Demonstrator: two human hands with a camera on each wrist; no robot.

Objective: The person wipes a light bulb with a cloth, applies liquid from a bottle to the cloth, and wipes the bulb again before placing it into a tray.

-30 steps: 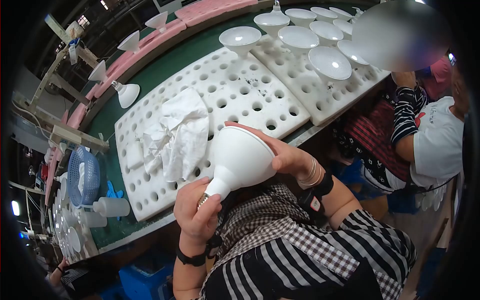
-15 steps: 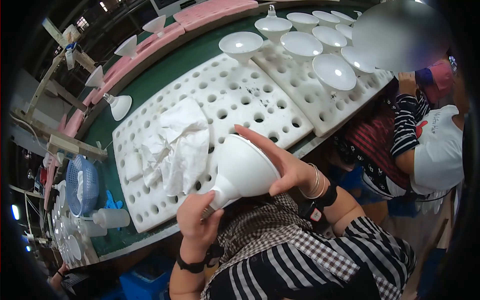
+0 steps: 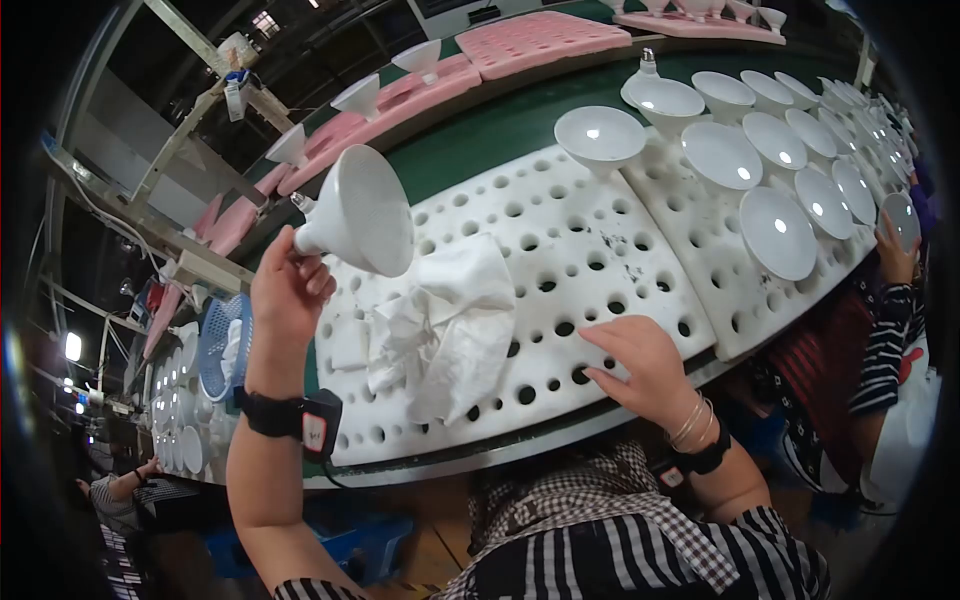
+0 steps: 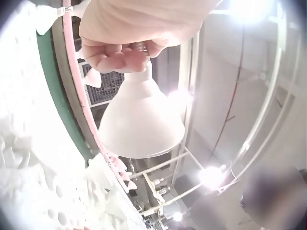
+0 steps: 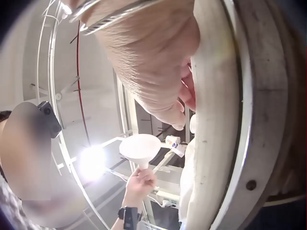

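Observation:
A white cone-shaped lamp bulb [image 3: 362, 215] is raised over the left part of the white foam board [image 3: 560, 190]. My left hand [image 3: 288, 300] pinches it by its screw base, and in the left wrist view the metal thread shows between thumb and fingers, the wide end of the bulb [image 4: 141, 122] pointing away. My right hand [image 3: 645, 370] is empty, fingers extended low over the board's front edge. A crumpled white cloth [image 3: 450, 325] lies on the board between the two hands. Behind the held bulb, the screw base of another bulb [image 3: 302, 201] shows, the rest hidden.
Several white bulbs [image 3: 720, 155] stand face up in a second foam board at right. A pink foam strip [image 3: 400, 105] with more bulbs runs along the back. At left is a blue basket [image 3: 215, 350]. Another person's hand [image 3: 897, 258] is at far right.
My right hand has let go of the bulb and lies low over the board. My left hand has carried the bulb up and to the left. The head view has turned rightward.

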